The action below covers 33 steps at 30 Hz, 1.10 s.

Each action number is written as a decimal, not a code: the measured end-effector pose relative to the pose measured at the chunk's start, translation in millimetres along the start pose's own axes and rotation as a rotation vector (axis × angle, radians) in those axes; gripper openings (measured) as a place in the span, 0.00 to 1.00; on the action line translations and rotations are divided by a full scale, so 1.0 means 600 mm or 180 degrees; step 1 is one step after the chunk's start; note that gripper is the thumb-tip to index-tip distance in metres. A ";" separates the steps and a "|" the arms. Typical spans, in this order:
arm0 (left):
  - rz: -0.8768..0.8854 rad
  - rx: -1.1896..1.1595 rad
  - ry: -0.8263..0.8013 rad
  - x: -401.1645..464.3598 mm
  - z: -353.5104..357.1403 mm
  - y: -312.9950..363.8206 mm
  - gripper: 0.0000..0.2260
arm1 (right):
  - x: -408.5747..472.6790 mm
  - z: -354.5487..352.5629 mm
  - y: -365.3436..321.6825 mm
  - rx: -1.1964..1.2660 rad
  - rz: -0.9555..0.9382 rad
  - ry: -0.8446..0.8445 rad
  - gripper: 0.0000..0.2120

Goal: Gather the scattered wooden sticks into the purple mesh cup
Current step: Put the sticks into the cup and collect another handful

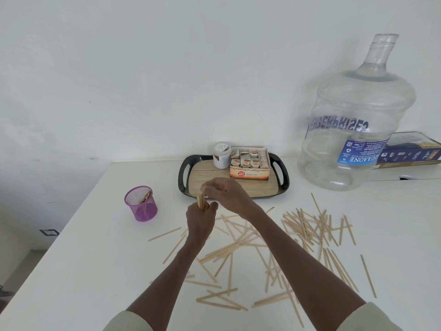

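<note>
Many thin wooden sticks [241, 249] lie scattered over the white table, mostly centre and right. The purple mesh cup [141, 203] stands upright at the left with a few sticks inside it. My left hand [200, 222] is closed around a small upright bundle of sticks [201, 201], held above the table to the right of the cup. My right hand [225, 191] reaches across from the right; its fingertips pinch the top of that same bundle.
A black tray [185, 177] just behind my hands carries a white jar [222, 155] and a tea-bag box [250, 165]. A large clear water jug [353, 120] stands at the right, a dark flat box [410, 151] behind it. The table's left edge [71, 216] falls away beyond the cup.
</note>
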<state>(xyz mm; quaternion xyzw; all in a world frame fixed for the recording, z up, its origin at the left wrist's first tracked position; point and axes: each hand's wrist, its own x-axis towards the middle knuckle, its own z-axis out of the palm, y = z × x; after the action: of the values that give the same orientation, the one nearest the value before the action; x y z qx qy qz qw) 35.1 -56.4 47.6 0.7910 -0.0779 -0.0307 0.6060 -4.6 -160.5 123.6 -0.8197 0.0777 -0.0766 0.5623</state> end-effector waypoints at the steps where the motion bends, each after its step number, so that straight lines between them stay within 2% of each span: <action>1: 0.0045 0.0104 -0.0027 0.001 -0.003 -0.004 0.19 | -0.001 0.000 -0.008 -0.0374 -0.0159 -0.0180 0.08; 4: 0.0200 0.0492 -0.0014 0.005 -0.012 -0.017 0.18 | -0.004 0.010 -0.022 -0.1219 -0.0505 -0.0378 0.08; 7: 0.0319 0.0795 0.0013 0.006 -0.021 -0.025 0.17 | -0.007 0.027 -0.029 -0.1427 -0.0479 -0.0407 0.12; 11: 0.0416 0.0910 -0.0062 0.007 -0.035 -0.036 0.17 | -0.009 0.052 -0.035 -0.1694 -0.0486 -0.0437 0.09; 19: 0.0314 0.0997 -0.0014 0.012 -0.066 -0.055 0.17 | -0.003 0.078 -0.055 -0.1899 -0.0412 -0.0632 0.08; 26: 0.0339 0.0918 -0.0087 0.025 -0.099 -0.075 0.11 | 0.007 0.113 -0.060 -0.2038 -0.0441 -0.0392 0.12; 29: 0.0135 0.0765 0.0054 0.038 -0.118 -0.100 0.13 | 0.025 0.121 -0.065 -0.1978 -0.0435 -0.0264 0.11; 33: -0.0159 0.0574 0.0164 0.054 -0.155 -0.138 0.09 | 0.063 0.122 -0.073 -0.1594 -0.0187 0.0056 0.08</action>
<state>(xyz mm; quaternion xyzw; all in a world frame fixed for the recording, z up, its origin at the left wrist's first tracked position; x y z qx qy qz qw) 87.7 48.4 -6.4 0.8446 -0.0450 -0.0183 0.5332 49.9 -86.5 139.8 -0.9346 0.0753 -0.0784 0.3386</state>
